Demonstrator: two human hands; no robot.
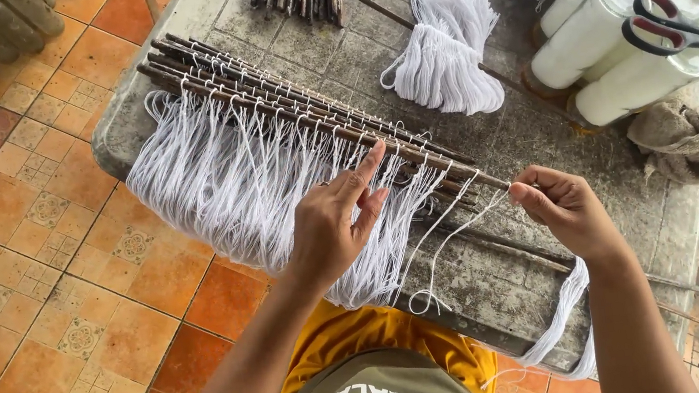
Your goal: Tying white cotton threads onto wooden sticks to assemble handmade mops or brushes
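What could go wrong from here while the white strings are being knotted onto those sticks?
The right hand pinches one string near the end of the sticks; a hard tug might slide the knot off that end. The hanging strings lie dense under the left hand, so loose strands may tangle. The scissors rest on rounded white spools and might slip off.

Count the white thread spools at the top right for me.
6 white cylindrical thread spools show, lying stacked on the grey stone table at the top right: three front ones, three behind. Red-handled scissors rest across them. More may be hidden beneath or beyond the frame.
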